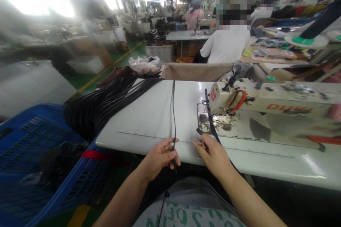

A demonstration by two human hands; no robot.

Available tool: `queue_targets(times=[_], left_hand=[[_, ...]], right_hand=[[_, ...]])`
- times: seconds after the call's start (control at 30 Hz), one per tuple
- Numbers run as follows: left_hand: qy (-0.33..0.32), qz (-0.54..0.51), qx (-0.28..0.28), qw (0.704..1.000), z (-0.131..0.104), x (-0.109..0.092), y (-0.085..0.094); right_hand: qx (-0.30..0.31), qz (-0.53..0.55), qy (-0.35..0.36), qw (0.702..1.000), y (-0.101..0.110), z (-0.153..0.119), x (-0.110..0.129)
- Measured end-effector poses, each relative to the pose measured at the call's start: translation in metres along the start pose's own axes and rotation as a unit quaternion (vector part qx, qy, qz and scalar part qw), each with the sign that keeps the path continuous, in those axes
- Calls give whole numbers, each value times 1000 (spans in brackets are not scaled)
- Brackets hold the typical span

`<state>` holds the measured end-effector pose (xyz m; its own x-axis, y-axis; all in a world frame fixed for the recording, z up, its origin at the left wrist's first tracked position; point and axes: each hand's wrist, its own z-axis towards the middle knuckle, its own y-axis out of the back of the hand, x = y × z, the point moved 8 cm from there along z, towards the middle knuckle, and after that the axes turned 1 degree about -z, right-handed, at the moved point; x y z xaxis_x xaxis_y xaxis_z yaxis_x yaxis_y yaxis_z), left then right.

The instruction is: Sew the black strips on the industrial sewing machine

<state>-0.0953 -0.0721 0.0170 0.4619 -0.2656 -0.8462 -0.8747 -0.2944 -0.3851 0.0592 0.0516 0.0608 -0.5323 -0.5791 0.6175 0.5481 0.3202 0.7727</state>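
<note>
My left hand point(163, 156) pinches a thin black strip point(174, 113) between thumb and fingers, close to the strip's near end. From there the strip runs away from me across the white table point(144, 124) to its far edge. My right hand point(210, 150) is over the table's front edge with its fingertips drawn together; whatever they hold, if anything, is too blurred to name. A second black strip point(211, 124) lies at the sewing machine point(229, 103) and passes behind my right hand and forearm. A thick bundle of black strips point(106, 103) drapes over the table's left end.
Left of the table stands a blue plastic basket point(39, 124) with dark material inside and a red band point(98, 155) at its rim. A plastic bag point(146, 65) and a beige fabric panel point(197, 71) are behind the table. A person in white point(229, 46) sits ahead.
</note>
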Motion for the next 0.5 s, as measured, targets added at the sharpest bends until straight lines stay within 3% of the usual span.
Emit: queue_targets(times=[0.17,0.27,0.33,0.4,0.5], left_hand=[[-47,88,-90,991,-1,-9,43],[-66,159,-146,974,-4,-25,87],[-96,222,-210,947,-10,-45,124],[-119,325,-289,893,-23,-70,165],[-138,491,-413,755,-56,-116,223]], right_hand=[[-102,-195,-47,974,38,-18,-27],[-66,-328,-88,938,41,-28,-40],[-33,-360,-75,929,35,-32,-45],[-20,-365,-44,930,27,-33,-47],[-34,-356,-18,934,20,-33,-55]])
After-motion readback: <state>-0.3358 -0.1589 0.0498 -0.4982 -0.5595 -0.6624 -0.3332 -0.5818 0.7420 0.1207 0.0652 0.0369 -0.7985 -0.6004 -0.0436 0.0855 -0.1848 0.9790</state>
